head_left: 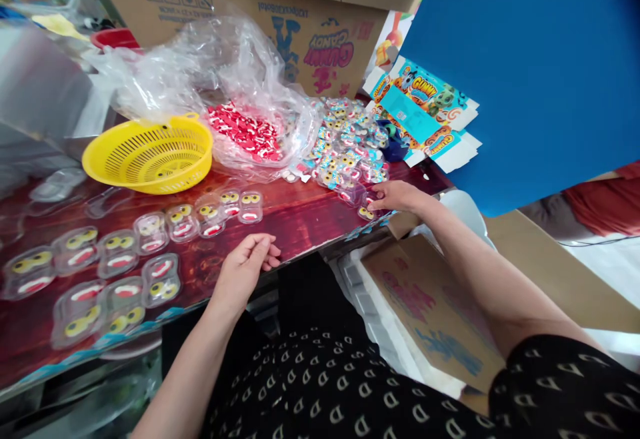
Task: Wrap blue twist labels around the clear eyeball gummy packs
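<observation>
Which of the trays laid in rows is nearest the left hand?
The tray at the right end of the back row, just beyond the left hand; every other tray in the rows lies farther left.

The bench [295,226] has a glossy reddish-brown, wood-grain top with a light-blue pattern along its near edge. On its left half, clear plastic trays [151,233] of yellow gummy eyes and red-and-white lips lie in two rows — the nearer one shorter, its lips farther from that edge than the eyes. Behind them sits a yellow slotted colander [150,152], just beside a clear plastic bag [200,76] slumped around loose gummy lips [245,131]. Rightward spreads a jumbled pile of blue-printed packs [345,139] — many overlapping.
</observation>
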Tool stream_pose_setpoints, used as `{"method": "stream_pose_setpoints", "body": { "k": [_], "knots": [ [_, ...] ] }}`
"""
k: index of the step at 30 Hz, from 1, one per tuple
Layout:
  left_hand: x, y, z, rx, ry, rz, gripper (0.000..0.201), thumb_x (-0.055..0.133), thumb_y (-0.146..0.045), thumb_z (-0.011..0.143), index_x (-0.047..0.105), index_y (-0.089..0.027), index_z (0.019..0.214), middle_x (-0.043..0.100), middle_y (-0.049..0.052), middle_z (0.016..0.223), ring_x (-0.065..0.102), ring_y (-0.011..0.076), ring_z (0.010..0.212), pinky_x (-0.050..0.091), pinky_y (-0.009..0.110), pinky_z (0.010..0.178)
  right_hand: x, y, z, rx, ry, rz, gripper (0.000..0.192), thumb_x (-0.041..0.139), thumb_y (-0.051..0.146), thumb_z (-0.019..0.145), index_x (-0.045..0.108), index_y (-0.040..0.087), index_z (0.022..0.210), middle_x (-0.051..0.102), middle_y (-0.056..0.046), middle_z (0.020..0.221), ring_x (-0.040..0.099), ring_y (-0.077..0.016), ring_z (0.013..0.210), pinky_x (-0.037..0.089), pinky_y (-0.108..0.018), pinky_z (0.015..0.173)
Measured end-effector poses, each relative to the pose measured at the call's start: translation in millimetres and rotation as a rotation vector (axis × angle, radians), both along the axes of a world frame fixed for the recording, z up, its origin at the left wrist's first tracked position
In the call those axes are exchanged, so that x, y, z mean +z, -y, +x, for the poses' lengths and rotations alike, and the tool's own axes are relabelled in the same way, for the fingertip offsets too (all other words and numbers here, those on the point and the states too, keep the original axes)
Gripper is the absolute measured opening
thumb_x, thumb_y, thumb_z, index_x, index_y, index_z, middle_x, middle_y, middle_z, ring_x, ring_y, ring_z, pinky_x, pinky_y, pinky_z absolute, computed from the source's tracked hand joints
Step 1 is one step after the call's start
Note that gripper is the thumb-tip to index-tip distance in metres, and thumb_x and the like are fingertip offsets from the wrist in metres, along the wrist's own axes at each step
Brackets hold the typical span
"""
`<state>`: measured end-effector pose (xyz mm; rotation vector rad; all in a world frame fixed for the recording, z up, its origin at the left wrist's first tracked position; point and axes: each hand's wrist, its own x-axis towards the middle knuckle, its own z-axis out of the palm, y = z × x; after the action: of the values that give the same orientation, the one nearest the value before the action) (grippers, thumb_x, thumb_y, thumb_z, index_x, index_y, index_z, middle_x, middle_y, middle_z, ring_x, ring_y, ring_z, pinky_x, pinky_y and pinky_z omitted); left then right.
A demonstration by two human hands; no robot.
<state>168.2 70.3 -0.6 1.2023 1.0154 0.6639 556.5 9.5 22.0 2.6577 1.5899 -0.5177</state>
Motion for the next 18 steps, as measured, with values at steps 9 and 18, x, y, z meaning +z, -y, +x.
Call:
{"method": "stream_pose_setpoints", "body": {
  "k": [9, 18],
  "knots": [
    [0.6, -0.1, 0.4, -0.011, 0.008, 0.024, 0.039, 0.073, -0.052, 0.079, 0.069, -0.016, 0.094, 0.071, 0.003, 0.077, 0.063, 0.0141, 0.065, 0.046, 0.026, 0.062, 3.5, 2.7, -2.2, -0.092, -0.157, 0.035, 0.031, 0.084, 0.043, 0.067, 0.067, 0.021, 0.081, 0.070, -0.001, 0.075, 0.064, -0.0191, 0.073, 0.042, -0.027, 0.061],
    [-2.8, -1.7, 0.5, -0.024, -0.010, 0.040, 0.040, 0.071, -0.053, 0.079, 0.068, -0.016, 0.096, 0.071, 0.003, 0.078, 0.063, 0.0146, 0.065, 0.046, 0.026, 0.062, -0.8, 1.4, -9.4, -0.309, -0.585, 0.111, 0.040, 0.090, 0.036, 0.069, 0.056, 0.021, 0.082, 0.065, 0.003, 0.058, 0.056, -0.0117, 0.054, 0.039, -0.021, 0.049]
  ]
}}
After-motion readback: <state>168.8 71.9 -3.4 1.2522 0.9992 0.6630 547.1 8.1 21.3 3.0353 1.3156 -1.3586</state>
